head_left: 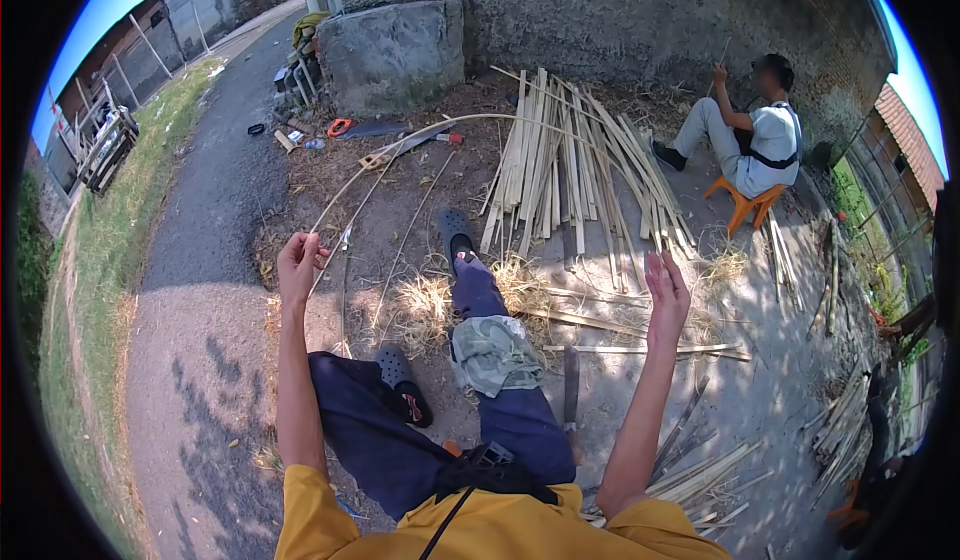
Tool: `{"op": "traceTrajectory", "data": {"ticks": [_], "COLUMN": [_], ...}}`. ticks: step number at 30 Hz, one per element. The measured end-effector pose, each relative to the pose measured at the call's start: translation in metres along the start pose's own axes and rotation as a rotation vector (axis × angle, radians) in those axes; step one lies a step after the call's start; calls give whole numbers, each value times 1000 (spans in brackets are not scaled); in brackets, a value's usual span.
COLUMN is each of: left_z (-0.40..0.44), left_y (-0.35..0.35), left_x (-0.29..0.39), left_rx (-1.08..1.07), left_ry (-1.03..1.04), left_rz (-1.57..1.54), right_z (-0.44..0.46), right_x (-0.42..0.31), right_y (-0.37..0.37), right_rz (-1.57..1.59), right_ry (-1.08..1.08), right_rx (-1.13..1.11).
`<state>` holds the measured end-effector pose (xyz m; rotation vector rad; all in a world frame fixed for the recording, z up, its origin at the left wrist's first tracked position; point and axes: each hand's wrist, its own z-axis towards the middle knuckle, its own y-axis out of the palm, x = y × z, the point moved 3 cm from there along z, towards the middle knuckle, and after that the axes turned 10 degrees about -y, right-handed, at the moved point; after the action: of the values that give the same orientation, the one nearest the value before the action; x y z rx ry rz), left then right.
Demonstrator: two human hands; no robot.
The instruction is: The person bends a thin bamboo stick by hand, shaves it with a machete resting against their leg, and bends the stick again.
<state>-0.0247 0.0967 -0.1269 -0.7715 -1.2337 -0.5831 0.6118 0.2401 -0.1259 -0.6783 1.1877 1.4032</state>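
My left hand (302, 265) is closed around one end of a long, thin bamboo strip (410, 140). The strip rises from my fingers and bends in a wide arc over the ground to the right. Its far part blends into the heap of strips, so where it ends is unclear. My right hand (668, 295) is raised with fingers stretched upward and palm turned inward. I make out nothing held in it. A camouflage cloth (497, 353) covers my knee between the hands. Curly shavings (425, 305) lie around my feet.
A heap of split bamboo strips (550, 160) lies ahead. A handsaw (385, 157) rests on the ground near a red-ended tool (452, 139). At the right, another person (765, 135) sits on an orange stool (743, 203). A concrete block (395, 50) stands against the wall.
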Motion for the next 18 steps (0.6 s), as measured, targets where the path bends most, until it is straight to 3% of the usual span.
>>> {"op": "traceTrajectory", "data": {"ticks": [4,13,15,18], "left_z": [-7,-4,-4,-7], "left_y": [-5,-6,-4,-6], "left_x": [14,7,7,8], "left_rx": [98,1,-182,-158], "left_ry": [-6,39,1,-18], "left_rz": [-17,-79,-367,-445], "right_z": [-3,-7,-6,-4], "right_x": [2,3,1,-1], "right_y": [-4,1,3,2], "right_rz": [-44,7,66,162], "right_ry": [50,-3,-10,-17], "right_rx": [0,-7,-18,-26]}}
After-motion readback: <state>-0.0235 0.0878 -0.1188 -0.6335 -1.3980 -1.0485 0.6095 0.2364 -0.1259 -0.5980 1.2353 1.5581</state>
